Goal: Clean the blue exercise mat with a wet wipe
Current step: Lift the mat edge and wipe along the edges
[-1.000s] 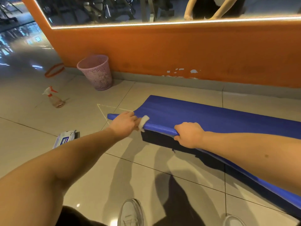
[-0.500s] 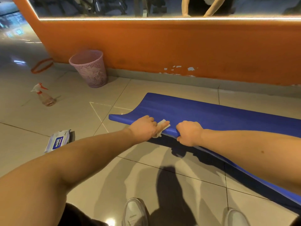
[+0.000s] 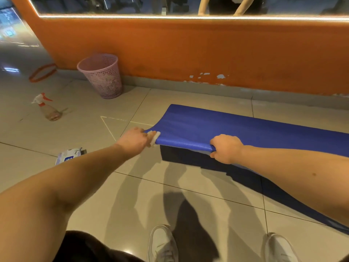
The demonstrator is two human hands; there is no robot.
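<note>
Blue mat point(image 3: 245, 129), flat on floor point(image 3: 94, 186) by orange wall point(image 3: 188, 53), near edge lifted; pink bin point(image 3: 102, 76), against wall, left of mat; right hand point(image 3: 226, 148), fingers curled round lifted edge; left hand point(image 3: 134, 139), pinching wipe point(image 3: 154, 138) onto mat's near-left corner; wipe white, wrapped over that corner

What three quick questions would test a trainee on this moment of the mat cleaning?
1. True or false: the right hand grips the lifted near edge of the blue mat.
2. Where on the mat does the left hand hold the wet wipe? A) its near left corner B) its middle C) its far edge
3. Fill in: the mesh basket by the orange wall is ____ in colour.
Key: 1 true; 2 A; 3 pink.
</note>
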